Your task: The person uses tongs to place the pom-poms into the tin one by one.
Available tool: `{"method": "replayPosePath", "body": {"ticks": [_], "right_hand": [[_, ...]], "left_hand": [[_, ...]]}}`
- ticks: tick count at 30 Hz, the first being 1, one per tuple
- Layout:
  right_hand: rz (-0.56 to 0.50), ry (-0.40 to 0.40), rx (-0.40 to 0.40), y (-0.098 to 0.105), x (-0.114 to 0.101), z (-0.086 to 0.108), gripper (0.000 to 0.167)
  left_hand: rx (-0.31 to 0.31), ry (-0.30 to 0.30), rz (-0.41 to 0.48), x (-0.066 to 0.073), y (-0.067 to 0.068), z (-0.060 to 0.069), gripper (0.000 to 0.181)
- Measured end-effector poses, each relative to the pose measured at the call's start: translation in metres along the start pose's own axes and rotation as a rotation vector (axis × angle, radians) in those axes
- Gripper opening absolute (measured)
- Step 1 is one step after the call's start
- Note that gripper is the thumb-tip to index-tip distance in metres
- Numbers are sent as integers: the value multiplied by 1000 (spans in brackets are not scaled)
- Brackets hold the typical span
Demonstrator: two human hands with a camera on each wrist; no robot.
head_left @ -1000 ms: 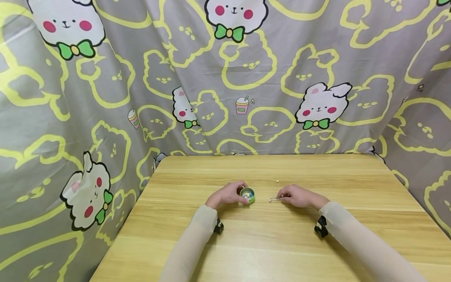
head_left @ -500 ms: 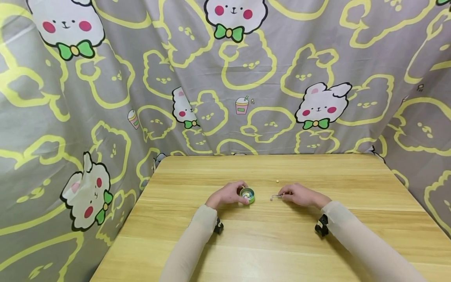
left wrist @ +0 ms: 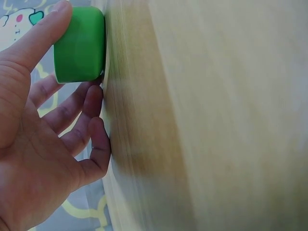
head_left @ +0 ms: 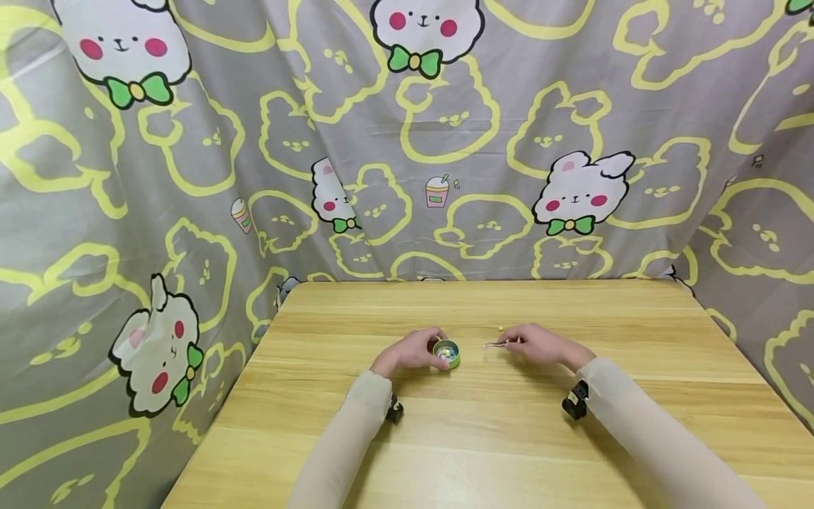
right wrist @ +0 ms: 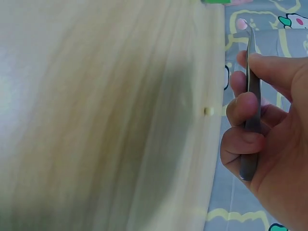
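My left hand (head_left: 416, 350) holds a small round green container (head_left: 454, 360) on the table, with its thumb on the near side and fingers around the back. In the left wrist view, the thumb lies along the container's plain green wall (left wrist: 79, 45). Several small pale and coloured pieces (head_left: 447, 352) are inside. To the right, my right hand (head_left: 540, 344) grips curved metal tweezers (right wrist: 252, 103). At their tip is a small pinkish-white piece (right wrist: 241, 23), above the table. A little yellow piece (head_left: 501, 328) lies on the wood just beyond the right hand.
The light wooden table (head_left: 445, 438) stretches around both hands. Behind and beside it hangs a grey curtain (head_left: 483, 247) printed with yellow outlines and white cartoon animals. A black wrist camera (head_left: 575, 401) sits on the right wrist, another (head_left: 395, 408) on the left.
My right hand has risen with the tweezers and shifted slightly left; their tip has left the tabletop with the small piece. The left hand and green container have stayed put.
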State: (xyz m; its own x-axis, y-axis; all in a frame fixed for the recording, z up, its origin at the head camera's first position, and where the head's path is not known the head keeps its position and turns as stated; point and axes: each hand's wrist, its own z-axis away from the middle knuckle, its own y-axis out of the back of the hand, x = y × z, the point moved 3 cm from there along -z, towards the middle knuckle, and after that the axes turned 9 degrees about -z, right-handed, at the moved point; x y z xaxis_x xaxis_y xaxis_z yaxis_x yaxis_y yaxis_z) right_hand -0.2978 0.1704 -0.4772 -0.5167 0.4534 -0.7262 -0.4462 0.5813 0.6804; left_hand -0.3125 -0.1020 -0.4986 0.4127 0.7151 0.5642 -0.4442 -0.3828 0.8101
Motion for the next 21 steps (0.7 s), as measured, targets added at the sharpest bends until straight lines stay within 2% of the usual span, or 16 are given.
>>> {"method": "replayPosePath", "body": {"ticks": [4, 9, 21], "right_hand": [[15, -4, -1, 2, -1, -3, 19], [-18, -12, -21, 3, -5, -8, 19], [16, 9, -29, 1, -18, -23, 18]], "left_hand": [[-1, 0, 2, 0, 0, 1, 45], [0, 1, -1, 1, 0, 2, 44], [2, -4, 12, 1, 0, 2, 45]]}}
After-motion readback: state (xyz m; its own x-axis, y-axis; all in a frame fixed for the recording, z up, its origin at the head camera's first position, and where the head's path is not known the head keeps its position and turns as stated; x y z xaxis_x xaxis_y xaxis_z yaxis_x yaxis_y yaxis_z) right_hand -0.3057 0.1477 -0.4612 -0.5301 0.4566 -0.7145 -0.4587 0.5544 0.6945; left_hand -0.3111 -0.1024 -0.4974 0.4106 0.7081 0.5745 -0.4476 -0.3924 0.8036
